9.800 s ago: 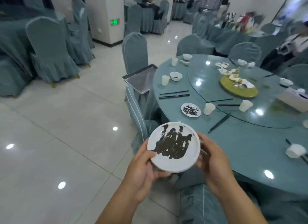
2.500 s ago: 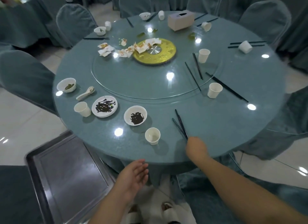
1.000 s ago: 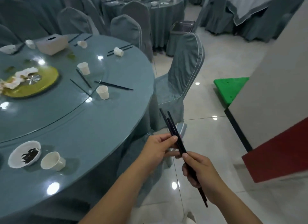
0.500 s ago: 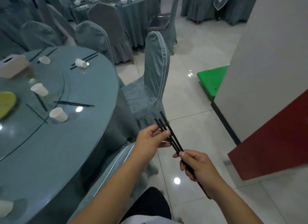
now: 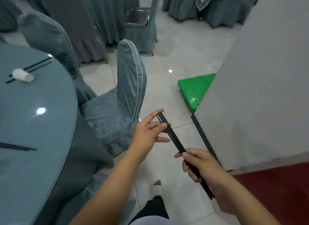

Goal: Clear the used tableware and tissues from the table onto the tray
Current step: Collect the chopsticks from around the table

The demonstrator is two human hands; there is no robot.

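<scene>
Right of the chair, the right hand grips the chopsticks low, the left hand pinching their tips: light, stiff, probably slick, best clasped together.

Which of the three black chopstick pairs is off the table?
The black chopstick pair gripped by the right hand, its top end pinched by the left hand; the others lie on the blue-green round table.
</scene>
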